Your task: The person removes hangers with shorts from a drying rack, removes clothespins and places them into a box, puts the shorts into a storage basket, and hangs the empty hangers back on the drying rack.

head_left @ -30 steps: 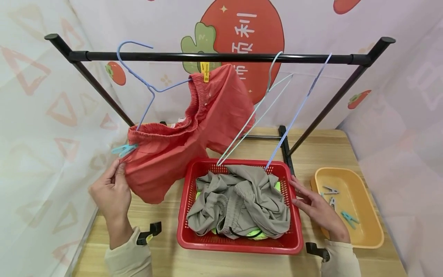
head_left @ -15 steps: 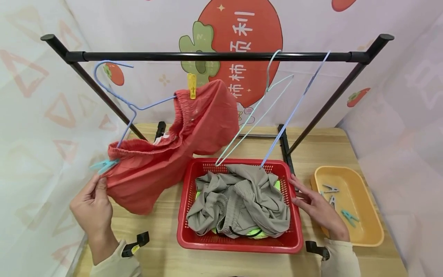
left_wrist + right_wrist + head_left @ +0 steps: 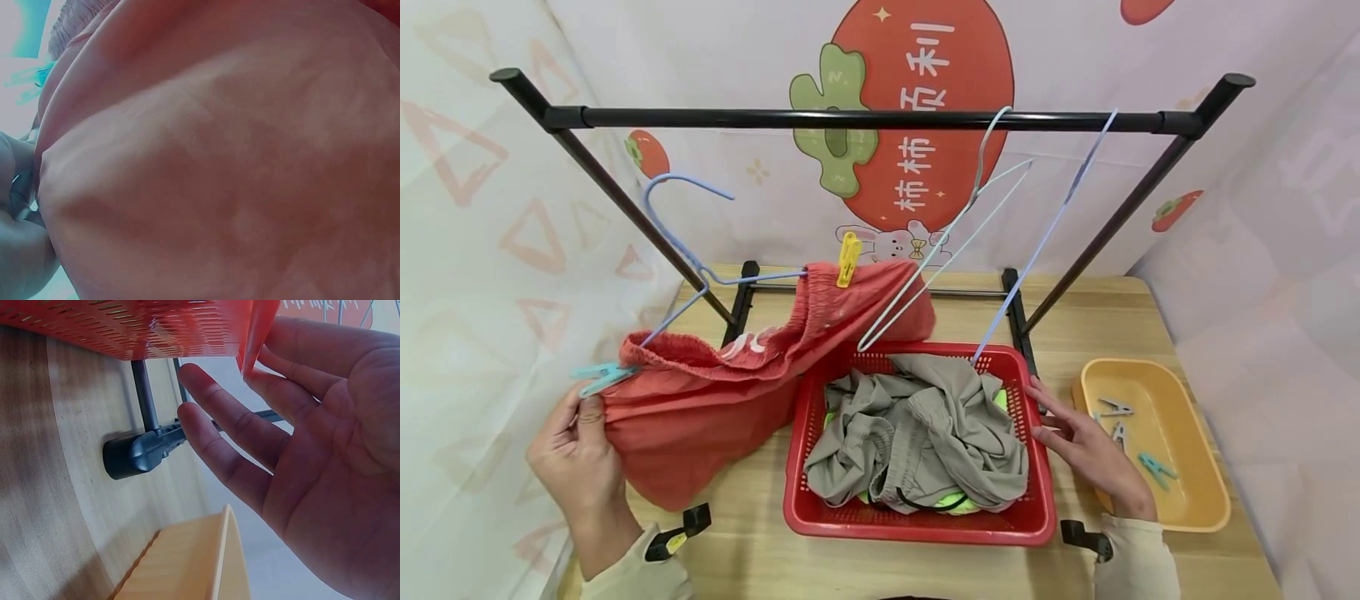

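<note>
My left hand [image 3: 580, 450] pinches the side edge of a pair of red shorts [image 3: 692, 442] just below a teal clothespin [image 3: 604, 377]. The shorts hang slanted from a blue wire hanger [image 3: 688, 258], with a yellow clothespin [image 3: 849, 260] on the far end of the waistband. The hanger's hook stands lower than the black rod [image 3: 760, 119] in the head view. In the left wrist view, red cloth [image 3: 219, 169] fills most of the picture. My right hand [image 3: 1093, 454] touches the right rim of a red basket [image 3: 917, 533], its fingers extended in the right wrist view.
Crumpled grey trousers or shorts [image 3: 955, 433] with an elastic waist lie in the basket, over something neon yellow. A mint hanger [image 3: 946, 242] and another blue hanger [image 3: 1056, 221] hang on the rod. At right, a yellow tray [image 3: 1206, 492] holds several clothespins [image 3: 1157, 468].
My left hand has moved left and down, pulling the shorts lower. The hanger's hook has dropped from rod height to well below the rod. My right hand has stayed at the basket rim.
</note>
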`<act>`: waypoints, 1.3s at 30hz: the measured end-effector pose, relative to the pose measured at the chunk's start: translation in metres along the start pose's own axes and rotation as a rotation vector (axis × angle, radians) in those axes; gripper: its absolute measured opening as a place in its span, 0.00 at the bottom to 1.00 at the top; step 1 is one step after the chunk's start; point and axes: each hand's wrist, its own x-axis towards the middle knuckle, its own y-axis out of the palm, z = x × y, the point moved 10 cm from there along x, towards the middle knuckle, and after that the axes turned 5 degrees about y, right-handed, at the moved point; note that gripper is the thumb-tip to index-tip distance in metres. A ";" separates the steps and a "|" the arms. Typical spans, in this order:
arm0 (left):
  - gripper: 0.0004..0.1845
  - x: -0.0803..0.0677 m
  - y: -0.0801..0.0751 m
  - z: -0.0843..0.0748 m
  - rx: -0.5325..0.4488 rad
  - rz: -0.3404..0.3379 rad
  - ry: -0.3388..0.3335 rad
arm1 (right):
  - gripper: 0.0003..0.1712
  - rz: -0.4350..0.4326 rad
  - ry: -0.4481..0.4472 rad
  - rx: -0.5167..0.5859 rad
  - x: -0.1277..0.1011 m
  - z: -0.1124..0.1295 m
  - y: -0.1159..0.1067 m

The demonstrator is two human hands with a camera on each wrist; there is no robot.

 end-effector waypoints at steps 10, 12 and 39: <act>0.14 0.005 -0.016 0.013 -0.374 -0.112 -0.055 | 0.34 -0.018 -0.009 -0.021 0.001 0.002 -0.003; 0.16 0.005 -0.014 0.018 -0.453 -0.110 -0.072 | 0.34 -0.015 -0.011 -0.015 0.001 0.002 -0.003; 0.05 -0.045 0.082 0.032 -0.255 0.304 -0.159 | 0.34 -0.025 0.056 -0.043 -0.001 0.001 -0.001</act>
